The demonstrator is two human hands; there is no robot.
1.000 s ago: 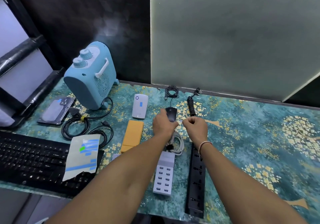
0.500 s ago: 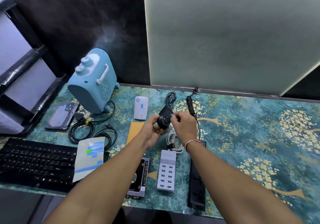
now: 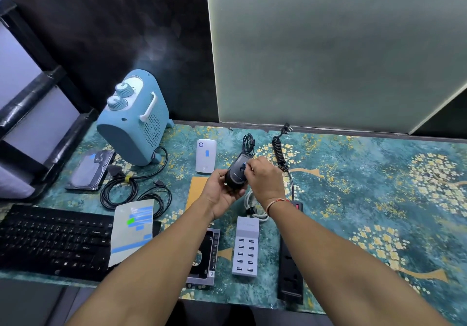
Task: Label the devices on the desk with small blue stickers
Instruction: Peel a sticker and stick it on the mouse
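My left hand (image 3: 220, 193) holds a black computer mouse (image 3: 236, 173) lifted above the desk, underside tilted up. My right hand (image 3: 265, 179) pinches a small blue sticker (image 3: 244, 164) against the mouse with its fingertips. The mouse's black cable (image 3: 249, 141) lies coiled behind it. A sticker sheet (image 3: 132, 229) with blue strips rests on the black keyboard (image 3: 53, 239). The white power bank (image 3: 206, 155) and the hard drive (image 3: 89, 170) each carry a blue sticker.
A blue fan heater (image 3: 135, 126) stands at the back left with its black cord (image 3: 126, 191). A white multi-port USB charger (image 3: 246, 247), a black power strip (image 3: 290, 270), a drive caddy (image 3: 206, 257) and an orange pad (image 3: 197, 191) lie near the front. Patterned mat to the right.
The mouse has been lifted off the desk by my left hand and turned over. My right hand has come onto it with the sticker at its fingertips.
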